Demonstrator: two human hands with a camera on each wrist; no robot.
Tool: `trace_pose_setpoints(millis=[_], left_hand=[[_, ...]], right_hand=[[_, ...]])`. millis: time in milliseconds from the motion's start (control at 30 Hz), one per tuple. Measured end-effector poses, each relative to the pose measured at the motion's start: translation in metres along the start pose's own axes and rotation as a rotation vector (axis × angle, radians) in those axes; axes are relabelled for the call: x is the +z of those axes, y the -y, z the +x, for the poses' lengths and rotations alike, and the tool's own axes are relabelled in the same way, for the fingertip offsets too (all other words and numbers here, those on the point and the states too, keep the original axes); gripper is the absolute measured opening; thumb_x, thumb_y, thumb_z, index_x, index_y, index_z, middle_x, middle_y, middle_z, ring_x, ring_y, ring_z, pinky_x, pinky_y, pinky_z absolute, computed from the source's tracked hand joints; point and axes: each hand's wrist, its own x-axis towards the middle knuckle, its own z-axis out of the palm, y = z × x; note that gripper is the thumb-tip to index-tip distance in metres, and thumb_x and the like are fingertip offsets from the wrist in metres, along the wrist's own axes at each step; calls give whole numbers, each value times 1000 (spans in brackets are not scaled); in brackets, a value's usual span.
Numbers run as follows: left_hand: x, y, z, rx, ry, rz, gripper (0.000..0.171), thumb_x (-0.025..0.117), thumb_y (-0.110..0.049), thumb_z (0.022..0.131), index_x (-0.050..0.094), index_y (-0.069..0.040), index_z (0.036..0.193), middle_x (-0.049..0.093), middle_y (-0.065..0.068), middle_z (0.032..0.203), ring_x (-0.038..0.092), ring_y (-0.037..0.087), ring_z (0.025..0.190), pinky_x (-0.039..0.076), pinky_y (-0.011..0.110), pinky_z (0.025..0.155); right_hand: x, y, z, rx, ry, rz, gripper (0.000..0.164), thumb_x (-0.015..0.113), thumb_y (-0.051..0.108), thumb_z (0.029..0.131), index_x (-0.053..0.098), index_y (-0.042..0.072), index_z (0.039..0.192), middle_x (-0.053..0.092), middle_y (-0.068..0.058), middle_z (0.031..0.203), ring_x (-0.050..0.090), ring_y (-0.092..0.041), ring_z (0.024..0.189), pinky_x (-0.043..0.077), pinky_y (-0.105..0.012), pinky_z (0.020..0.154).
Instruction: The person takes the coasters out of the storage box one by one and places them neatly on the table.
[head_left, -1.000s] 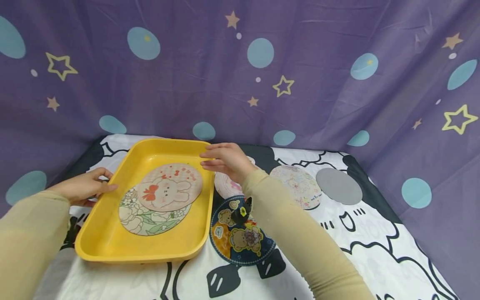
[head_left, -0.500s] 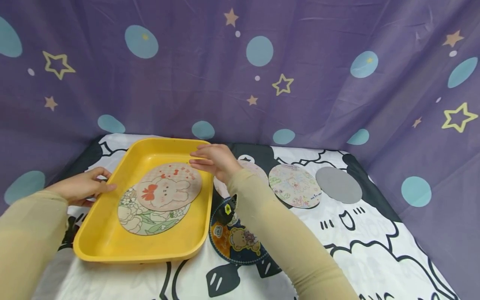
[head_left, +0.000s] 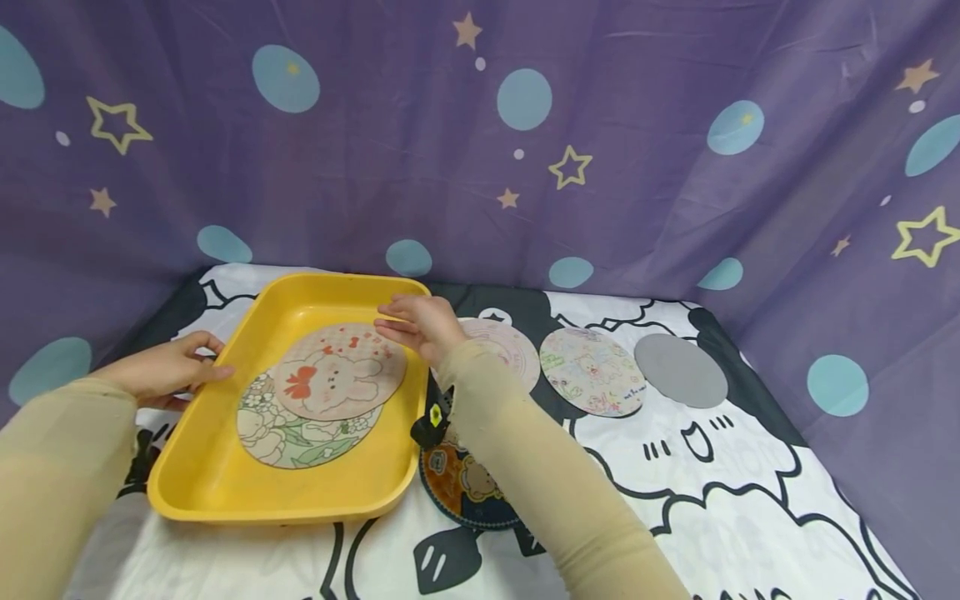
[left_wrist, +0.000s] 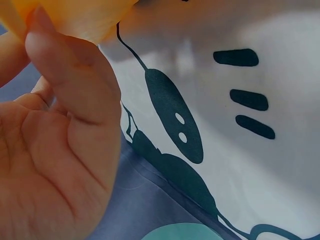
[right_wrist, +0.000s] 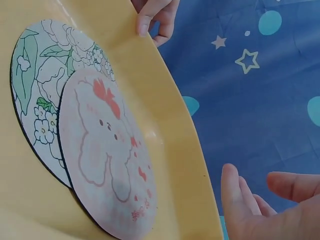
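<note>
A deep yellow tray [head_left: 225, 492] lies on the left of the head view. My left hand [head_left: 171, 367] pinches its left rim between thumb and fingers; the left wrist view shows the thumb [left_wrist: 50, 55] against the yellow plastic. Inside are two thin round mats: a pink bunny mat [head_left: 337, 379] overlaps a green floral mat [head_left: 300, 446]. My right hand [head_left: 420, 323], fingers extended and holding nothing, hovers over the tray's right rim near the back corner. The right wrist view shows its thumb and fingers spread apart beside the rim.
Right of the tray lie a pink-white round mat [head_left: 517, 346], a colourful doodle mat [head_left: 592, 371] and a plain grey disc [head_left: 680, 371]. A dark blue bear mat [head_left: 453, 487] is partly covered by my right forearm. A purple curtain [head_left: 420, 142] hangs behind.
My right hand has shifted left and slightly down over the tray's right side, uncovering more of the pink-white mat. My left hand stays on the rim, and the mats inside have not moved.
</note>
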Motion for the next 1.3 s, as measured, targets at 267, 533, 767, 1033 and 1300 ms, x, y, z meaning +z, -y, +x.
trace_pose_setpoints(millis=[267,533,767,1033,1300], left_hand=[[-2,-1,1,-29,-1,20,55,53,-29,103,20,7,129,62,8,99,60,19,83,56,35,75],[0,-3,1,-30,2,4,53,52,-28,103,21,6,129,63,8,100,61,19,83,56,35,74],[-1,-2,1,-31,-2,-2,53,52,-27,103,20,6,130,64,7,99,61,19,82,56,35,73],[-1,-3,0,-35,2,-12,53,52,-27,103,19,5,130,65,6,98,61,19,82,56,35,73],[-2,-3,0,-40,1,-11,54,53,-27,103,20,5,130,63,7,97,59,19,82,55,35,74]], right_hand=[[6,-8,11,-7,-68,1,42,60,-1,93,54,-5,135,61,-18,127,63,-38,119,52,-39,98],[7,-19,16,-10,-102,-48,45,61,3,92,53,-4,136,53,-16,141,51,-39,131,44,-42,108],[9,-26,17,-6,-110,-39,52,64,2,90,50,-1,139,42,-11,153,37,-38,141,32,-45,117],[14,-33,27,-12,-35,-113,63,63,4,88,38,-5,145,36,-14,152,41,-36,136,35,-44,115],[16,-36,28,17,-68,-110,36,64,8,89,56,-1,123,55,-16,132,50,-39,128,39,-46,111]])
